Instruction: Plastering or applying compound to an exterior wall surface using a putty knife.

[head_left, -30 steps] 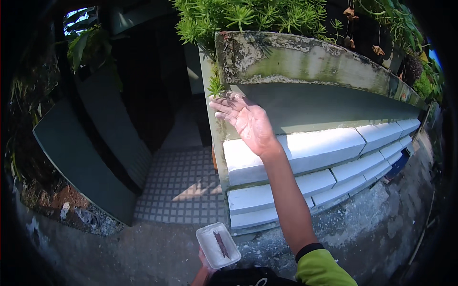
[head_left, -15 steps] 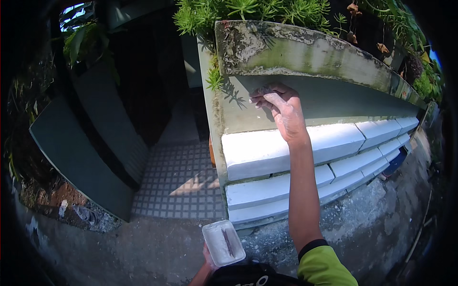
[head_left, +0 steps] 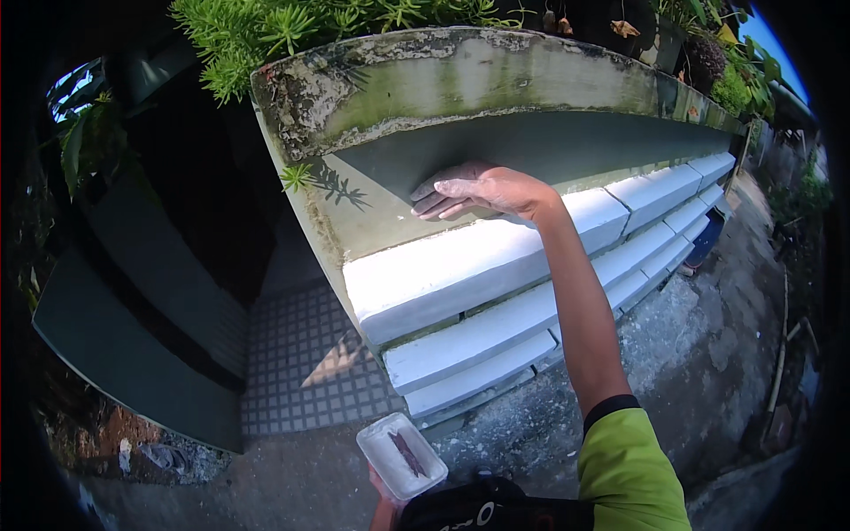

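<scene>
My right hand [head_left: 474, 190], whitened with powder, reaches to the greenish-grey wall panel [head_left: 376, 208] just above the top white ledge [head_left: 452, 270]. Its fingers are stretched out and close together, palm down; whether they touch the wall I cannot tell. Low in the view, my left hand [head_left: 382, 487] grips a small white rectangular tray [head_left: 376, 440] by its left side, the fingers mostly hidden beneath it. Whitish matter coats the tray's inside, with a dark reddish-brown strip [head_left: 407, 453] down the middle.
White stepped ledges [head_left: 496, 345] run off to the right below the panel. Overhead juts a mossy, peeling concrete rim [head_left: 496, 80] with green plants [head_left: 292, 31]. To the left are a tiled floor [head_left: 301, 394] and a dark grey panel [head_left: 133, 354]; rough concrete ground [head_left: 682, 354] lies at right.
My right hand has gone from bunched fingers to stretched-out ones and moved lower on the panel, towards the white ledge. The view has swung right; my left hand still holds the tray.
</scene>
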{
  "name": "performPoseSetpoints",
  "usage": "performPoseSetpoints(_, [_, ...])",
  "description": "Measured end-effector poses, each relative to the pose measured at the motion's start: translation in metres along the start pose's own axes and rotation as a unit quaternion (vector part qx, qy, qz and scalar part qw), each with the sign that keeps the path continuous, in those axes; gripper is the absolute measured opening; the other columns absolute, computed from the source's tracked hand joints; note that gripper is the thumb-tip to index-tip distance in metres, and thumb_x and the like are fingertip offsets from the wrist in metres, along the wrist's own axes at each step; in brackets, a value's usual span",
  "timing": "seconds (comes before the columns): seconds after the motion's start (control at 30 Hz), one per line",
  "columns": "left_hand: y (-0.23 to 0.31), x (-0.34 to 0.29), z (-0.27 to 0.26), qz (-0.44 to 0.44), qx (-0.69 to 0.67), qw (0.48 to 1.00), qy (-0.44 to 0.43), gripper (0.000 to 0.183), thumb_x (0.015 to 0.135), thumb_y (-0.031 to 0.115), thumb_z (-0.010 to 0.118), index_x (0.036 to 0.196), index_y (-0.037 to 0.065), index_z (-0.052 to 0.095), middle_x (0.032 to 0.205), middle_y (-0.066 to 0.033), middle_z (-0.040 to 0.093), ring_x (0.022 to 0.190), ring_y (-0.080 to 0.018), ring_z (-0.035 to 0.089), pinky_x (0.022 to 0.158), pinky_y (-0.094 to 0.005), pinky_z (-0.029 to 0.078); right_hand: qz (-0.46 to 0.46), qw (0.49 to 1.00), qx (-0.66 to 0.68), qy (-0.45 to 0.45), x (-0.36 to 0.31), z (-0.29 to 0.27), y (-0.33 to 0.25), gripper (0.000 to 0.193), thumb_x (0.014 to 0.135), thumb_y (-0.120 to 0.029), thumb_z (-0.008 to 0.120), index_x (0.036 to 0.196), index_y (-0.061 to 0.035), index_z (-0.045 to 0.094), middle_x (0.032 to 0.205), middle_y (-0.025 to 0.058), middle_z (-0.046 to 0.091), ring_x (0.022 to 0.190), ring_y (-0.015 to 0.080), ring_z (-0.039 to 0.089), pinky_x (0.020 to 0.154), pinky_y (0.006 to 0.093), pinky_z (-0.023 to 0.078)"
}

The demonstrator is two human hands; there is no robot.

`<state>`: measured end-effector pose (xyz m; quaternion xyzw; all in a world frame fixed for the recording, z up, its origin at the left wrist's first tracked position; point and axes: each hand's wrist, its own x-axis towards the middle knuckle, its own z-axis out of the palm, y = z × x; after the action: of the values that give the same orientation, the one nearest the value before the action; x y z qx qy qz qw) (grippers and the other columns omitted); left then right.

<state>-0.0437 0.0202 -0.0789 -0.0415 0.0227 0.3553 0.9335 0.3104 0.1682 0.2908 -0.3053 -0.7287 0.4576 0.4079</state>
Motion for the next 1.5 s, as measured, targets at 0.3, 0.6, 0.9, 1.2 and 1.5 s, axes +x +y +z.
performPoseSetpoints(0.3, [0.006, 0.001, -0.008, -0.040, 0.011, 0.999, -0.011, 0.060, 0.090, 0.046, 0.039, 0.131, 0.002, 0.046, 0.126, -0.0125, 0.057, 0.112, -0.0261, 0.058, 0.097, -0.0416, 0.047, -0.298, 0.880, 0.294, 0.224, -0.062, -0.081, 0.016, 0.033, 0.093, -0.014, 0.053, 0.115, 0.0103, 0.058, 0.118, 0.0283, 0.061, 0.117, 0.0329, 0.058, 0.105, 0.0416, 0.043])
performPoseSetpoints(0.6, [-0.009, 0.018, -0.008, -0.119, 0.031, 0.992, -0.006, 0.061, 0.090, 0.047, 0.038, 0.132, 0.003, 0.046, 0.126, -0.0125, 0.057, 0.113, -0.0265, 0.057, 0.098, -0.0423, 0.046, -0.431, 0.568, 0.262, 0.650, -0.141, -0.173, 0.028, 0.033, 0.093, -0.019, 0.043, 0.114, 0.0045, 0.054, 0.112, 0.0204, 0.060, 0.101, 0.0325, 0.058, 0.097, 0.0432, 0.045])
performPoseSetpoints(0.9, [-0.023, 0.030, 0.001, -0.173, 0.047, 0.984, -0.003, 0.062, 0.090, 0.049, 0.038, 0.133, 0.003, 0.045, 0.127, -0.0125, 0.056, 0.113, -0.0269, 0.057, 0.098, -0.0429, 0.046, 0.088, 0.952, 0.008, 0.293, -0.137, -0.155, 0.035, 0.033, 0.093, -0.006, 0.045, 0.117, 0.0161, 0.054, 0.113, 0.0302, 0.060, 0.103, 0.0404, 0.063, 0.095, 0.0451, 0.050])
performPoseSetpoints(1.2, [-0.046, 0.055, 0.020, -0.145, 0.041, 0.989, -0.008, 0.063, 0.090, 0.050, 0.037, 0.133, 0.004, 0.044, 0.128, -0.0125, 0.056, 0.114, -0.0272, 0.057, 0.098, -0.0435, 0.046, -0.272, 0.693, 0.140, 0.653, -0.201, -0.218, 0.041, 0.032, 0.091, -0.015, 0.039, 0.109, 0.0088, 0.051, 0.112, 0.0249, 0.057, 0.093, 0.0336, 0.062, 0.089, 0.0433, 0.052])
performPoseSetpoints(1.5, [-0.080, 0.073, 0.022, -0.144, 0.034, 0.989, -0.020, 0.064, 0.090, 0.051, 0.037, 0.134, 0.004, 0.044, 0.128, -0.0126, 0.055, 0.114, -0.0276, 0.056, 0.098, -0.0441, 0.045, -0.268, 0.489, 0.086, 0.826, -0.276, -0.290, 0.035, 0.037, 0.090, -0.022, 0.042, 0.105, 0.0086, 0.058, 0.108, 0.0236, 0.063, 0.097, 0.0338, 0.065, 0.085, 0.0379, 0.051])
